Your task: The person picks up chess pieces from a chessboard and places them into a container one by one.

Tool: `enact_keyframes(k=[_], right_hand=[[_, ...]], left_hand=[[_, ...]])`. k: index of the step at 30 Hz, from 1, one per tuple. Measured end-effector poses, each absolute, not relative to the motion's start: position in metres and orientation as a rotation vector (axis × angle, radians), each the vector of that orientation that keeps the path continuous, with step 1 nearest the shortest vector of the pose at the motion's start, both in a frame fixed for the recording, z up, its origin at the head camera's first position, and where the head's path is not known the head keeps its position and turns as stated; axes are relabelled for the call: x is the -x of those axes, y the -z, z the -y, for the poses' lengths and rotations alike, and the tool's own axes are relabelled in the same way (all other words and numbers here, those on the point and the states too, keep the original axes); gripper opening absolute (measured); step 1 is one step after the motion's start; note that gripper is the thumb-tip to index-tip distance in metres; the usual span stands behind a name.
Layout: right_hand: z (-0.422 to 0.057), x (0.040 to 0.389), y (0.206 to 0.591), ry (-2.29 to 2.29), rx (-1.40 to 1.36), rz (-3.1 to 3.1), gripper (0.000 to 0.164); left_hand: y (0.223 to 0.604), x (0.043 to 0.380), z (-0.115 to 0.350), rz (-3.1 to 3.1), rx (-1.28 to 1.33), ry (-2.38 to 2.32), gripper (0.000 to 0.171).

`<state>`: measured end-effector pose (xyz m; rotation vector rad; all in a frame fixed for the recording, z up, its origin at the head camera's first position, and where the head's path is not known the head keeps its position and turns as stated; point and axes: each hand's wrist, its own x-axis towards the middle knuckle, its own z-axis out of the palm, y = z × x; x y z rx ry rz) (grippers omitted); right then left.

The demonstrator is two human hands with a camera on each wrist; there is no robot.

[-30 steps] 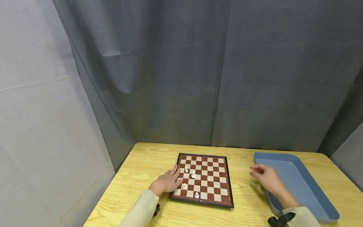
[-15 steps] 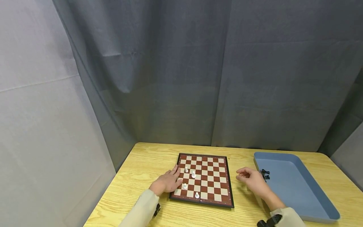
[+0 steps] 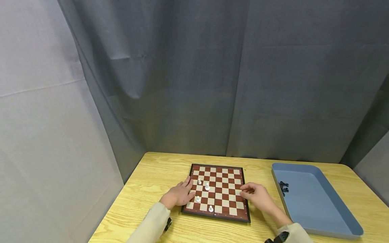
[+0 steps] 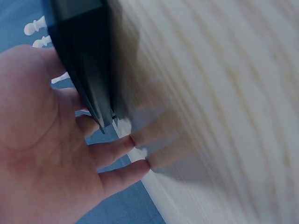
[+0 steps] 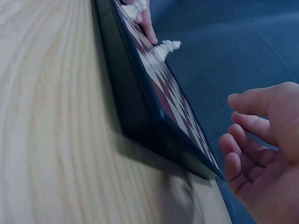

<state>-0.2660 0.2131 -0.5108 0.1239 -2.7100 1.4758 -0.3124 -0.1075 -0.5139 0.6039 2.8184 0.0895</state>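
A brown-and-white chessboard (image 3: 225,194) with a black rim lies on the table. My left hand (image 3: 178,194) rests along its left edge; in the left wrist view, the thumb and some fingers of that hand (image 4: 56,135) lie over the rim while two fingertips touch the tabletop. Several white chess pieces stand on the board's left half, among them one (image 3: 207,186) near the middle and one (image 3: 211,209) at the near edge. Over the right rim hovers my right hand (image 3: 258,197). The right wrist view shows its fingers (image 5: 233,149) loosely bent, thumb apart, holding nothing.
A shallow blue-grey tray (image 3: 334,202) stands at the right of the wooden table (image 3: 146,182). Several black chess pieces (image 3: 284,186) lie by its left wall. Grey curtains (image 3: 194,101) hang behind and at the sides.
My right hand has moved left from the tray's left side to the board's right rim, uncovering black pieces in the tray. My left hand and the white pieces have stayed put.
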Motion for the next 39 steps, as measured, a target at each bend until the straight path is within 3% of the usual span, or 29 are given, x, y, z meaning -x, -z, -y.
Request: enact_keyframes(k=[39], right_hand=[[-0.14,0.25,0.526,-1.433,-0.63,2.746,0.018]], left_hand=[[0.515,0.312,0.108,-2.829,-0.62,-0.099,0.064]])
